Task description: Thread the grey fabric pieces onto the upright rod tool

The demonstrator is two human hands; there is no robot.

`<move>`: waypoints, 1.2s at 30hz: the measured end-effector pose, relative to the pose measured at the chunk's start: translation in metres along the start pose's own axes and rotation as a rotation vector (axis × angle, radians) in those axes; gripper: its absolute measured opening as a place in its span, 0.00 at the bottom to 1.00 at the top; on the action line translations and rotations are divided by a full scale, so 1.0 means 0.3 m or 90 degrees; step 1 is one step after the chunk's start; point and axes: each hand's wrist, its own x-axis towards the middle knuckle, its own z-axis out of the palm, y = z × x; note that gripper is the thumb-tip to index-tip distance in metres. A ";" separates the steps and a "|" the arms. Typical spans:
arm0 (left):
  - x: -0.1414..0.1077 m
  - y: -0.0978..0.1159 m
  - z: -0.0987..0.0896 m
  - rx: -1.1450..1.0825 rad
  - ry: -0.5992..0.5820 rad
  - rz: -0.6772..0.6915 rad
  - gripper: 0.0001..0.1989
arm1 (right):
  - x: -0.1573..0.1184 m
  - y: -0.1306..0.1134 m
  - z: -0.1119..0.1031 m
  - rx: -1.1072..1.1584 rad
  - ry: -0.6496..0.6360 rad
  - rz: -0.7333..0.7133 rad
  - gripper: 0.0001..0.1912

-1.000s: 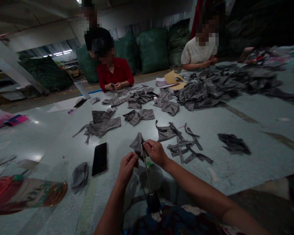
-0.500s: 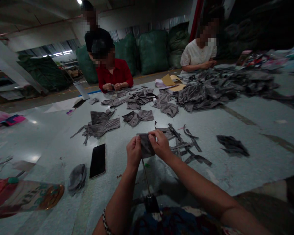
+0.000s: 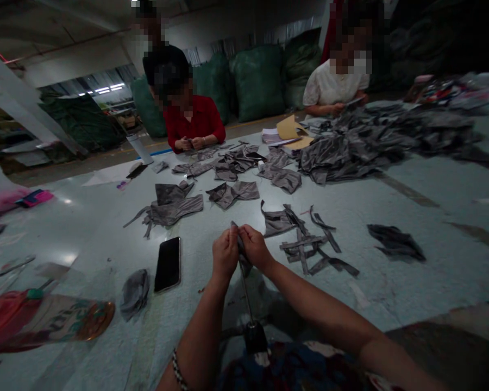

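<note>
My left hand and my right hand meet above the table, both pinching a narrow fold of grey satin fabric. Below them rises a thin metal rod from a black base at the near table edge. Its top is hidden by the fabric and my fingers. To the left of my left hand lies a black smartphone, with a crumpled grey fabric bundle nearer the edge. Cut grey strips lie to the right of my right hand.
A large heap of grey fabric covers the far right of the pale table, with scattered pieces and papers nearby. Two seated people work across it. A patterned package lies near left.
My hands have drawn closer together. The grey fabric, held flatter and wider half a second ago, is now bunched into a narrow fold above the rod.
</note>
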 end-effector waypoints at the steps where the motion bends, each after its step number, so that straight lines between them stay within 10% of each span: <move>1: 0.003 -0.001 -0.002 0.020 -0.003 0.009 0.19 | 0.009 -0.003 -0.003 -0.014 -0.002 -0.006 0.16; 36: 0.048 -0.001 -0.001 0.031 0.006 0.043 0.19 | -0.043 0.010 0.021 -0.030 0.004 0.015 0.18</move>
